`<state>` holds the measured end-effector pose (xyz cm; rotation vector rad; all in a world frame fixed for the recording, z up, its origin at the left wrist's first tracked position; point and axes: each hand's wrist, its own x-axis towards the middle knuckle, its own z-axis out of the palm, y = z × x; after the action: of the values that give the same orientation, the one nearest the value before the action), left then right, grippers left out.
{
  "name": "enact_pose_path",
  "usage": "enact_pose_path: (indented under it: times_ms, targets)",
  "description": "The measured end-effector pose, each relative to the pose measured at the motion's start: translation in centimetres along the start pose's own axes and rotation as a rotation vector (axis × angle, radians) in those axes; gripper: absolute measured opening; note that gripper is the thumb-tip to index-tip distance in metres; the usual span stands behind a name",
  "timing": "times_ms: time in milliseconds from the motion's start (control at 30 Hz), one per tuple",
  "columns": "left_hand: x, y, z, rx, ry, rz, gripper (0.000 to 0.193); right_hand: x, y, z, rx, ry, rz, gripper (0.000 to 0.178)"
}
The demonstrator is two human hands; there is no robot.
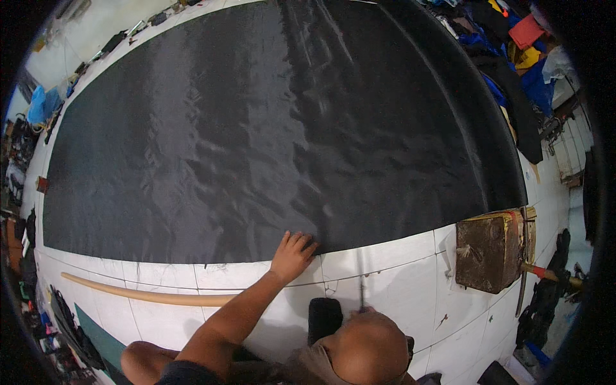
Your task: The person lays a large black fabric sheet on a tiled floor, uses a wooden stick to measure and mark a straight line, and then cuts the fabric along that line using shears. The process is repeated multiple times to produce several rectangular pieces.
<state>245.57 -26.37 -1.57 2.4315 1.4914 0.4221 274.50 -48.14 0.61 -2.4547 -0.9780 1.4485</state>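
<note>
resting across the near edge of the black fabric (pixel 385 141), the left hand (pixel 292 260) that i watch from my remote seat has its fingers extended, slightly parted and unclenched, their tips on the dark surface, while the sheet spreads away beyond them over the white tiles (pixel 410 273). i see only a sliver of the right hand (pixel 364 310) behind the bare knee (pixel 372 350), so i cannot tell its grip; a blurred, thin dark strip (pixel 361 282) stretches from beside it toward the fabric's edge.
</note>
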Motion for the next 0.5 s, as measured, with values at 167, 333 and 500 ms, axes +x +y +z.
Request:
enact_pose_path:
  times_ms: [167,333,500]
  targets:
    - [-0.9,0.3,1.5,0.006,-0.105,0.07,0.029,-1.0,-0.9,-0.7,0.1,-0.154,-0.024,0.041]
    - [-0.3,1.6,0.9,-0.066,-0.053,-0.091,0.022,-1.9,-3.3,-1.3,0.196,-0.29,-0.058,0.041]
    - [0.6,1.6,0.7,-0.171,0.025,-0.131,0.017,-0.7,-7.3,-0.3,0.312,-0.429,-0.067,0.041]
